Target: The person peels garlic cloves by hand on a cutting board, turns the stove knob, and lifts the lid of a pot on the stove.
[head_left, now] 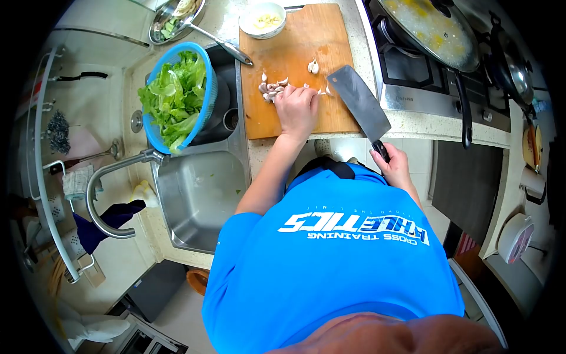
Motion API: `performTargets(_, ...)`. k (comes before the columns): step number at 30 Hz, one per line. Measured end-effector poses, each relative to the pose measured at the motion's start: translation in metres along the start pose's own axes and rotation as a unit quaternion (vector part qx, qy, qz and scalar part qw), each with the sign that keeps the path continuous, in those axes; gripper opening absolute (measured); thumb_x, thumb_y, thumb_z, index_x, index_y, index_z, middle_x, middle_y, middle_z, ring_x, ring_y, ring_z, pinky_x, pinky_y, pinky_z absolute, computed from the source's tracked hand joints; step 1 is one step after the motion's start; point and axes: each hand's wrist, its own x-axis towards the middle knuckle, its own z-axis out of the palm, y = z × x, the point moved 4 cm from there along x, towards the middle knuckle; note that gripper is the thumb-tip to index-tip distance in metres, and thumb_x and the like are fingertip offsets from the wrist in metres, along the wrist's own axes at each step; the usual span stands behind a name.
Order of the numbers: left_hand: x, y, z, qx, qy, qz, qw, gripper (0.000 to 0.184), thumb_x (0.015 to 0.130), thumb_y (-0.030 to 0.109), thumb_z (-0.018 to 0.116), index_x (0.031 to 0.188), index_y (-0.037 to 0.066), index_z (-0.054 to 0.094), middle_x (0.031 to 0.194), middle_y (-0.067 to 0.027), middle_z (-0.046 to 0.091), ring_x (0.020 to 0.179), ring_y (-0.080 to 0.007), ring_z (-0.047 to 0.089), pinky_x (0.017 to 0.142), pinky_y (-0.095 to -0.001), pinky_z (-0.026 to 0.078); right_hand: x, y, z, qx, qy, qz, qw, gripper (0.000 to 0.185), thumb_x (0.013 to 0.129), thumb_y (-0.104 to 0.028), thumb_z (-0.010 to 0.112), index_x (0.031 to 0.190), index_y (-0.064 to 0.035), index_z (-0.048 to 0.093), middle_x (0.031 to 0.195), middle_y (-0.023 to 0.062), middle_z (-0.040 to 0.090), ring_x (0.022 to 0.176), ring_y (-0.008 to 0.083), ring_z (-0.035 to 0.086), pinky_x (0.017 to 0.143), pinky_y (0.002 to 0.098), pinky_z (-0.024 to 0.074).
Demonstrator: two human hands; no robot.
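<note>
Several garlic cloves [273, 89] are lying beside the left hand [296, 112], whose hold I cannot tell; the right hand [395, 167] is clenching a cleaver [361, 101]. Beyond the left hand, a white bowl [253, 32] is holding pale bits; leftward, a basket [212, 88] is holding greens [175, 97]. Past the cleaver, the frame is cropping a lidded pan [436, 32].

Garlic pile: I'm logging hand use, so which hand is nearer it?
Left. The left hand is at the edge of the garlic pile; the right hand is farther off, past the cutting board, gripping the cleaver.
</note>
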Motion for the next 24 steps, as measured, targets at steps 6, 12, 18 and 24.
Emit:
performTargets(6,-0.006,0.001,-0.007,0.030,-0.017,-0.016,0.999,0.004,0.071,0.015,0.067,0.071,0.013,0.063,0.076,-0.0002,0.062,0.080,-0.0194,0.055,0.071,-0.0363,0.034,-0.004,-0.005,-0.001,-0.061,0.044,-0.061,0.995,0.024,0.079,-0.020,0.069,0.090,-0.0010,0.060,0.069,0.0139,0.059,0.057,0.0251,0.056,0.055,0.0321,0.0439)
performTargets(12,-0.010,-0.013,-0.017,0.050,-0.025,-0.081,0.995,0.004,0.070,0.013,0.067,0.071,0.012,0.063,0.079,0.0000,0.063,0.084,-0.0206,0.054,0.070,-0.0369,0.034,-0.005,0.008,0.003,-0.137,-0.007,-0.072,0.988,0.024,0.080,-0.022,0.067,0.090,-0.0029,0.059,0.075,0.0148,0.060,0.066,0.0312,0.058,0.059,0.0343,0.0458)
performTargets(18,-0.010,-0.020,-0.023,0.053,-0.020,-0.086,0.995,0.006,0.070,0.013,0.067,0.072,0.012,0.062,0.081,0.0006,0.063,0.086,-0.0207,0.054,0.070,-0.0375,0.035,0.001,0.008,0.006,-0.188,-0.062,-0.007,0.980,0.023,0.082,-0.024,0.064,0.088,-0.0028,0.057,0.076,0.0179,0.060,0.069,0.0354,0.058,0.060,0.0377,0.0451)
performTargets(24,-0.008,-0.022,-0.028,0.053,-0.012,-0.089,0.995,0.006,0.069,0.013,0.067,0.072,0.012,0.061,0.080,0.0008,0.063,0.084,-0.0205,0.053,0.070,-0.0364,0.036,0.000,-0.006,0.003,-0.144,-0.028,-0.021,0.989,0.022,0.083,-0.023,0.062,0.086,-0.0034,0.054,0.076,0.0187,0.059,0.072,0.0376,0.057,0.061,0.0404,0.0445)
